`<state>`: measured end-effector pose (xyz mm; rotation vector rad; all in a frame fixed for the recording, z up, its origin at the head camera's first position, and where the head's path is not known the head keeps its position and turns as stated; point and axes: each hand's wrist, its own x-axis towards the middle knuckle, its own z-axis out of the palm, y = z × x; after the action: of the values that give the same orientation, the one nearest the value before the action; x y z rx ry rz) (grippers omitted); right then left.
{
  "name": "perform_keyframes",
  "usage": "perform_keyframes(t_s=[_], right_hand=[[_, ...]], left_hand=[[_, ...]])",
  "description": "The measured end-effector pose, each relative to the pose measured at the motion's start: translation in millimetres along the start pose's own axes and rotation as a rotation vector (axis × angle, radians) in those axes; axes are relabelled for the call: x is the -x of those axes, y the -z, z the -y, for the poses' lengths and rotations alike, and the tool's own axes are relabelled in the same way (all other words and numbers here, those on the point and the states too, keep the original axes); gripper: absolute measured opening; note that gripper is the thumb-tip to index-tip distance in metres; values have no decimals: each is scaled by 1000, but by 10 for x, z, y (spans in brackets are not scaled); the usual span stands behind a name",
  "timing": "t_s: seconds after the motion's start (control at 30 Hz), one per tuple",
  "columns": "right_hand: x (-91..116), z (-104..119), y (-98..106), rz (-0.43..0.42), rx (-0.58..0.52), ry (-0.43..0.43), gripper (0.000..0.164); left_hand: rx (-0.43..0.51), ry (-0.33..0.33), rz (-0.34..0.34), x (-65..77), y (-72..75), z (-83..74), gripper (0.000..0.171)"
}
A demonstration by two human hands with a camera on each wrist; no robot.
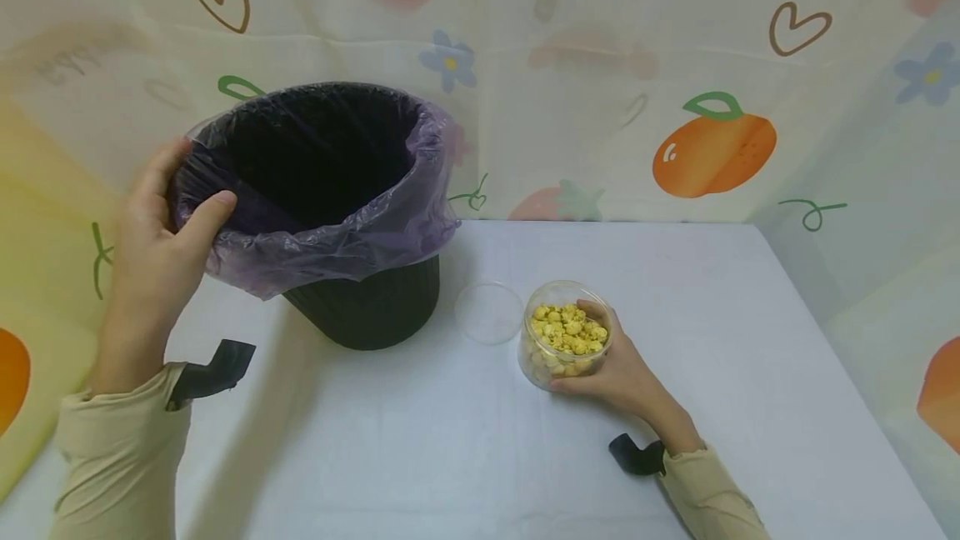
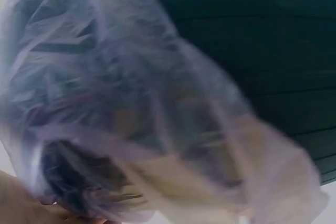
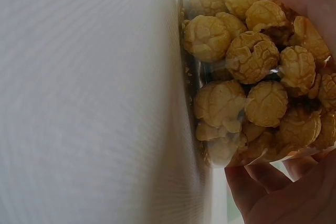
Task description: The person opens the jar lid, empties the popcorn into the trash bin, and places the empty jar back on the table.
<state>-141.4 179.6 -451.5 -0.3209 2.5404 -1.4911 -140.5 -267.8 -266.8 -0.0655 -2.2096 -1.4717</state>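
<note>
Gripping a dark ribbed trash can (image 1: pixel 371 319) by the left of its rim, at the purple plastic liner (image 1: pixel 397 223), with the left hand (image 1: pixel 161 240), with thumb toward the inner side. Wide open at the top and leaning left in the head view; impossible to tell if flat on its base. Grasping a clear round jar (image 1: pixel 534 361) of yellow ball-shaped popcorn (image 1: pixel 567 327) with the right hand (image 1: pixel 618 373), with thumb on the near side and fingers on the far side. Standing upright on the white-covered table (image 1: pixel 420 440), uncapped, with long axis vertical, right of and nearer than the can, seemingly well below its rim. Within the right fingers, well apart from the left; just beside a clear round lid (image 1: pixel 487 312), between jar and can.
</note>
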Motion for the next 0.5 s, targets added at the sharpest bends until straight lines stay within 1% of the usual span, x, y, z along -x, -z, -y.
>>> perform_keyframes(t_s=[0.1, 0.17, 0.27, 0.33, 0.5], right_hand=[[2, 0, 0, 1, -6, 1, 114], [2, -1, -1, -1, 0, 2, 114], [1, -7, -3, -4, 10, 2, 114], [-1, -13, -4, -6, 15, 2, 114], [0, -18, -3, -7, 13, 6, 115]], left_hand=[[54, 49, -31, 17, -37, 25, 60], [126, 70, -49, 32, -67, 28, 62], [215, 82, -83, 48, -106, 24, 65], [272, 83, -89, 54, -122, 22, 68], [321, 82, -104, 58, -137, 26, 68]])
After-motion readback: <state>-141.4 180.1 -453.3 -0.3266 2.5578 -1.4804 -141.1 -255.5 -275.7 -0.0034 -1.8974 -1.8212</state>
